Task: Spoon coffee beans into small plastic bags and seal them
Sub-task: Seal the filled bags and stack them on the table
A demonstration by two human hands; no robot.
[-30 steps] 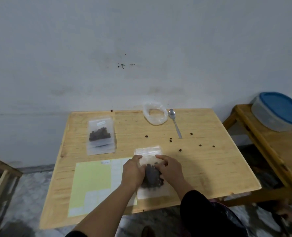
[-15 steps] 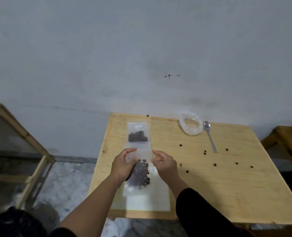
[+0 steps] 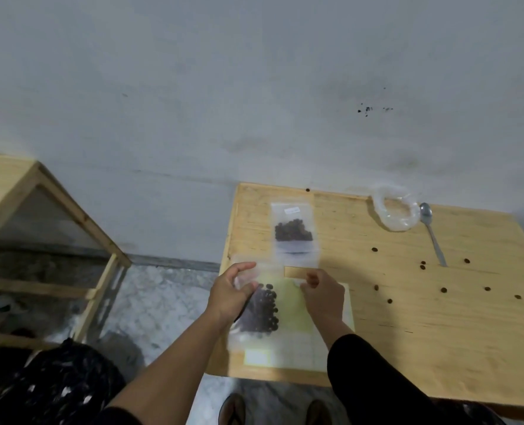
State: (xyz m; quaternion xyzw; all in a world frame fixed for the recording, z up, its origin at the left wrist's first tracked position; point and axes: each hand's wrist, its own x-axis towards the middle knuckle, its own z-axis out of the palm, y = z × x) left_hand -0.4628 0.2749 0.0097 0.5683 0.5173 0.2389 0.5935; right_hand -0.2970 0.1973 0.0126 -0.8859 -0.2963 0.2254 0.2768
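**Kid:** What are the hands doing, seen from the head camera?

**Me:** Both hands are just below the middle of the picture, holding up a small clear bag with dark coffee beans in it. The left hand has its grip closed on the bag's top left part, with the fingers and thumb curled around the plastic. The right hand pinches the bag's top right edge with curled fingers.

**Kid:** Where is the bag?

**Me:** It hangs over the near left edge of the wooden table, above a pale yellow sheet that lies flat there. It looks blurry, so I can't tell if the top is sealed.

**Kid:** Is there another bag?

**Me:** Yes. A second bag with beans lies flat higher up, near the far left side of the table. It has a little white label at its top.

**Kid:** And on the right?

**Me:** In the upper right there is a rolled-down clear plastic bag, and a metal spoon lies just beside it. Loose beans are scattered over the table below them, well apart from each other.

**Kid:** What else?

**Me:** A wooden frame stands at the left. Two shoes show at the bottom, on the floor.
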